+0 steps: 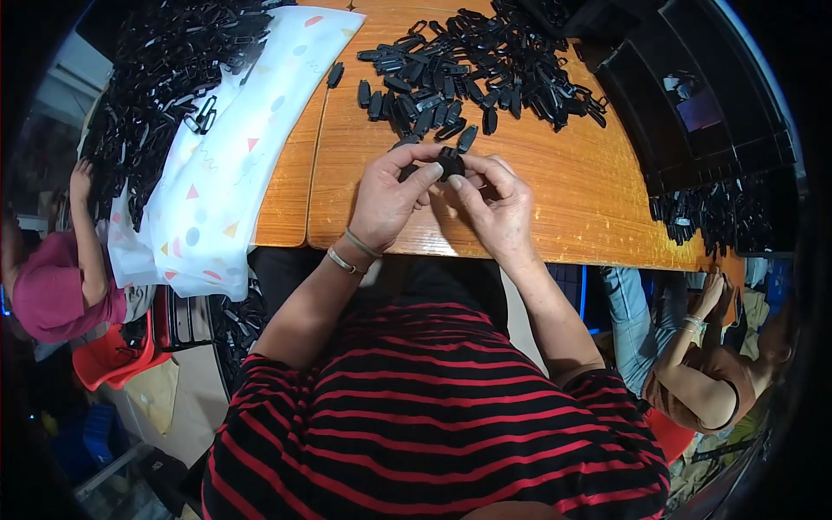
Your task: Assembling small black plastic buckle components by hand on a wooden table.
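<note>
Black piece (449,165) between left hand (386,196) and right hand (503,206); both clamped on it.

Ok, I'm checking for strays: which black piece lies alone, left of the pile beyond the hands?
The single black piece beside the upper right edge of the patterned sheet; a gap separates it from the pile, whose pieces lie bunched together.

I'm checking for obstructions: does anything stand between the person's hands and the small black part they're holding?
Nothing visible does: the left hand and right hand both touch the black part directly. The pile of black pieces lies beyond them on the table.
</note>
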The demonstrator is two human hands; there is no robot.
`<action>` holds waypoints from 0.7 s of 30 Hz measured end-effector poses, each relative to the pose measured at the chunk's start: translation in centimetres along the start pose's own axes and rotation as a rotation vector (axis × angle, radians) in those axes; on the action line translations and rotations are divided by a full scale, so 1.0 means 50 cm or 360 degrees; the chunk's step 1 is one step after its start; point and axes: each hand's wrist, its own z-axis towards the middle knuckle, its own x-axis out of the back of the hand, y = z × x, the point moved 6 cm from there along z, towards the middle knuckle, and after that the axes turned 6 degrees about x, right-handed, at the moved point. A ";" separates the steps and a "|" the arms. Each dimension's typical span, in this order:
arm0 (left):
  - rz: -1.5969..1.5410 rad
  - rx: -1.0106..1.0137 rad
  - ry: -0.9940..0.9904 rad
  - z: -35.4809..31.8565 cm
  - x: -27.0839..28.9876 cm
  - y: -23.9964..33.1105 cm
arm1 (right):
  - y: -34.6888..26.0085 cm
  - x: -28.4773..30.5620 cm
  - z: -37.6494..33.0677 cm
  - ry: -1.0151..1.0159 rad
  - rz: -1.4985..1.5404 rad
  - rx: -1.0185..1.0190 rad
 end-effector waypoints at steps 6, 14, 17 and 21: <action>0.0127 -0.0146 0.0016 -0.018 0.002 0.003 | -0.023 -0.001 0.001 -0.0127 -0.0338 0.0186; 0.0147 -0.0125 0.0110 -0.064 0.025 -0.029 | -0.040 -0.066 -0.048 -0.0096 -0.0560 0.0293; 0.0006 -0.0011 0.0029 -0.082 0.029 -0.022 | -0.036 -0.090 -0.065 -0.0027 -0.0465 0.0237; 0.0394 -0.0234 0.0001 -0.105 0.047 0.005 | -0.059 -0.142 -0.076 -0.0242 -0.0162 0.0301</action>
